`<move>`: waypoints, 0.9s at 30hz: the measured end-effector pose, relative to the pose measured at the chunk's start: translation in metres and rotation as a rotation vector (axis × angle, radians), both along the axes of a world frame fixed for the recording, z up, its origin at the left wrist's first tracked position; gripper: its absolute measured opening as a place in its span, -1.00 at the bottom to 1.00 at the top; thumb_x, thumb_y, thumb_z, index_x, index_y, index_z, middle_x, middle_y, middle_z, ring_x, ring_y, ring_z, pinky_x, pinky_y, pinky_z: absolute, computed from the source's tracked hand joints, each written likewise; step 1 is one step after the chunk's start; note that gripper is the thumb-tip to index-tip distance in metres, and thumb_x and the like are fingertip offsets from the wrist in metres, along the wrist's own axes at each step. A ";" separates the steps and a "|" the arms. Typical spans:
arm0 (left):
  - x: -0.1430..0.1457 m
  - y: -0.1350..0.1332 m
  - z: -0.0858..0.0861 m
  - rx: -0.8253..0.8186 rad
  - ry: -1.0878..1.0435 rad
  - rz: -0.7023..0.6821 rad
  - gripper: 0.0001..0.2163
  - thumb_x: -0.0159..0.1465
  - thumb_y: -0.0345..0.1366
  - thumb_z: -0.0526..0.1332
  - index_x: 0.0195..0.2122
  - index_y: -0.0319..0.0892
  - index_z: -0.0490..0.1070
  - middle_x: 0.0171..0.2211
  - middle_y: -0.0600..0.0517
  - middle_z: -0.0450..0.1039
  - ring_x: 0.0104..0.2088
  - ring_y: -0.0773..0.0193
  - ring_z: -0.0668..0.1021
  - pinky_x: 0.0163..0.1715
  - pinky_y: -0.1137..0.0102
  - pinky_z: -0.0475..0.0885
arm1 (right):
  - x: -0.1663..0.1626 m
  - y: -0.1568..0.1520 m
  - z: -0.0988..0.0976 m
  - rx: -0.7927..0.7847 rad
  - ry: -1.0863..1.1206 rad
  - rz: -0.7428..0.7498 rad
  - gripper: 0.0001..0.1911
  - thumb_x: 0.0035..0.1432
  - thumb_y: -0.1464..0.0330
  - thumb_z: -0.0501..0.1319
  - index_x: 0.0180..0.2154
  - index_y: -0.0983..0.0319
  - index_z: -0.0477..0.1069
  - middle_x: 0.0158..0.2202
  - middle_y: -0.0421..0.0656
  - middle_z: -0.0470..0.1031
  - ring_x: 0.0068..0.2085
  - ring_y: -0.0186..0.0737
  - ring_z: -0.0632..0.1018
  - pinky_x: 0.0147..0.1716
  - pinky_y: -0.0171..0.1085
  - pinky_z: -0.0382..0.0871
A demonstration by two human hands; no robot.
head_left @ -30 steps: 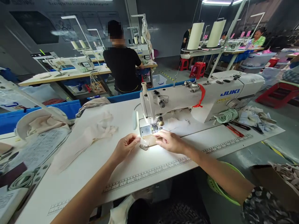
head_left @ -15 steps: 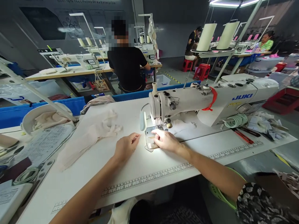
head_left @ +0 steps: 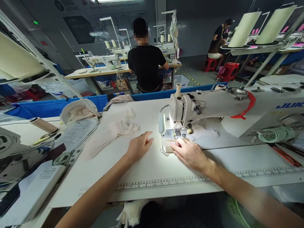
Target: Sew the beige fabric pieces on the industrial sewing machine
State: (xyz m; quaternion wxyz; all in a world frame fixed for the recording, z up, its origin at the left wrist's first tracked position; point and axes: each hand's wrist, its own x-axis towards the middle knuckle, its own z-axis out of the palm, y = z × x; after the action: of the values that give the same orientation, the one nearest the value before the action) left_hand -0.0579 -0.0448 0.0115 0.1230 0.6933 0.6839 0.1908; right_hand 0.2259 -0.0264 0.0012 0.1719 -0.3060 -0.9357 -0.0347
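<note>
The white sewing machine (head_left: 178,109) stands on the white table, its lamp shining on the metal plate (head_left: 167,147) beneath the needle. My right hand (head_left: 191,153) rests by that plate, fingers bent and drawn together close to the presser foot. Whatever is under its fingertips is too small to make out. To the left of the plate, my left hand (head_left: 139,146) lies over the tabletop with thumb and forefinger apart and nothing between them. Further left, thin pale beige fabric pieces (head_left: 114,134) are spread on the table.
A printed ruler (head_left: 166,183) runs along the table's front edge. Coiled pale green cord (head_left: 276,134) and red-handled snips (head_left: 286,155) lie at the right. On the left are a written sheet (head_left: 74,133) and a thread cone (head_left: 44,125). A person in black (head_left: 147,68) sits ahead.
The view has swung left, so everything sits further right. My left thumb and forefinger, pressed together before, have parted. My right hand stays beside the needle plate, its pointing forefinger now more bent.
</note>
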 end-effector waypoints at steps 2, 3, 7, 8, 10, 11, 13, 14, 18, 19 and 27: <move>-0.036 0.007 0.007 0.142 0.044 0.032 -0.72 0.43 -0.18 0.13 0.03 -0.05 0.57 -0.11 -0.03 0.67 -0.14 0.08 0.65 -0.13 0.29 0.50 | 0.002 0.001 -0.002 0.000 0.018 0.014 -0.67 0.52 0.32 0.01 -0.08 0.19 0.55 -0.25 -0.05 0.50 -0.28 -0.12 0.43 -0.32 -0.15 0.22; -0.057 0.013 0.011 0.231 0.092 0.076 -0.75 0.44 -0.20 0.12 -0.05 -0.07 0.59 -0.03 -0.08 0.66 0.00 0.03 0.63 -0.01 0.25 0.50 | 0.003 0.001 -0.003 -0.010 0.034 0.012 -0.68 0.53 0.31 0.02 -0.07 0.19 0.55 -0.25 -0.06 0.49 -0.28 -0.13 0.43 -0.32 -0.17 0.21; -0.128 0.034 0.016 0.299 0.221 0.245 -0.73 0.46 -0.27 0.10 0.01 -0.11 0.58 0.16 -0.19 0.58 0.23 -0.14 0.52 0.19 0.04 0.44 | 0.002 -0.001 -0.005 -0.020 0.067 -0.016 -0.70 0.54 0.33 0.03 -0.04 0.21 0.54 -0.25 -0.10 0.47 -0.30 -0.20 0.41 -0.34 -0.22 0.20; -0.137 0.036 0.011 0.265 0.232 0.245 -0.72 0.47 -0.27 0.09 0.04 -0.12 0.57 0.18 -0.20 0.58 0.23 -0.14 0.52 0.19 0.03 0.45 | 0.002 -0.002 -0.004 -0.011 0.063 -0.020 -0.70 0.54 0.34 0.03 -0.04 0.21 0.54 -0.25 -0.11 0.47 -0.30 -0.21 0.41 -0.34 -0.22 0.20; -0.145 0.034 -0.004 0.202 0.247 0.233 -0.68 0.49 -0.24 0.06 0.10 -0.11 0.56 0.18 -0.20 0.58 0.20 -0.13 0.56 0.14 0.04 0.49 | 0.001 -0.003 -0.002 0.008 0.052 -0.021 -0.71 0.53 0.36 0.04 -0.05 0.21 0.55 -0.25 -0.12 0.46 -0.29 -0.21 0.41 -0.32 -0.23 0.22; -0.145 0.030 -0.013 0.186 0.255 0.232 -0.65 0.50 -0.21 0.04 0.15 -0.09 0.54 0.19 -0.20 0.58 0.18 -0.13 0.57 0.11 0.04 0.51 | 0.001 -0.003 -0.001 0.014 0.047 -0.019 -0.71 0.53 0.36 0.05 -0.06 0.21 0.55 -0.26 -0.12 0.46 -0.29 -0.21 0.42 -0.32 -0.23 0.23; -0.141 0.021 -0.029 0.196 0.266 0.228 -0.59 0.52 -0.14 -0.01 0.24 -0.07 0.49 0.21 -0.21 0.55 0.17 -0.14 0.58 0.06 0.01 0.53 | 0.001 -0.003 0.000 0.020 0.041 -0.016 -0.72 0.52 0.37 0.05 -0.07 0.21 0.55 -0.26 -0.12 0.46 -0.29 -0.21 0.42 -0.32 -0.23 0.22; -0.139 0.015 -0.034 0.219 0.266 0.215 -0.56 0.53 -0.12 -0.05 0.27 -0.07 0.46 0.23 -0.23 0.54 0.18 -0.14 0.57 0.07 -0.02 0.53 | 0.001 -0.003 0.000 0.021 0.037 -0.016 -0.72 0.52 0.37 0.05 -0.07 0.21 0.55 -0.26 -0.12 0.47 -0.29 -0.22 0.41 -0.32 -0.23 0.21; -0.130 -0.001 -0.026 0.464 0.226 0.101 -0.58 0.54 -0.12 -0.04 0.21 -0.18 0.46 0.18 -0.32 0.54 0.20 -0.14 0.54 0.14 -0.05 0.48 | 0.002 -0.003 -0.001 0.014 0.035 -0.023 -0.72 0.52 0.37 0.04 -0.06 0.22 0.54 -0.24 -0.10 0.48 -0.28 -0.21 0.41 -0.31 -0.23 0.20; -0.128 -0.003 -0.018 0.521 0.220 0.050 -0.62 0.53 -0.12 0.00 0.15 -0.17 0.49 0.12 -0.29 0.58 0.17 -0.12 0.56 0.15 -0.03 0.47 | 0.002 -0.003 -0.001 0.013 0.039 -0.023 -0.72 0.51 0.37 0.05 -0.07 0.22 0.54 -0.24 -0.10 0.47 -0.29 -0.21 0.41 -0.32 -0.23 0.20; -0.103 -0.007 0.022 0.265 0.330 -0.330 -0.84 0.39 -0.13 0.23 -0.25 -0.07 0.48 -0.20 -0.07 0.63 -0.03 -0.02 0.61 0.16 0.04 0.46 | 0.005 -0.002 -0.003 -0.024 0.104 -0.044 -0.69 0.52 0.38 0.03 -0.09 0.27 0.56 -0.25 -0.08 0.49 -0.32 -0.22 0.42 -0.33 -0.23 0.26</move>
State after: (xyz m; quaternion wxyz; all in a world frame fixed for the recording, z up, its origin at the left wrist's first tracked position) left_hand -0.1608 -0.0521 0.0332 -0.0525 0.8272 0.5416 0.1402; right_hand 0.2308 -0.0282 -0.0019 0.2159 -0.3301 -0.9189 -0.0113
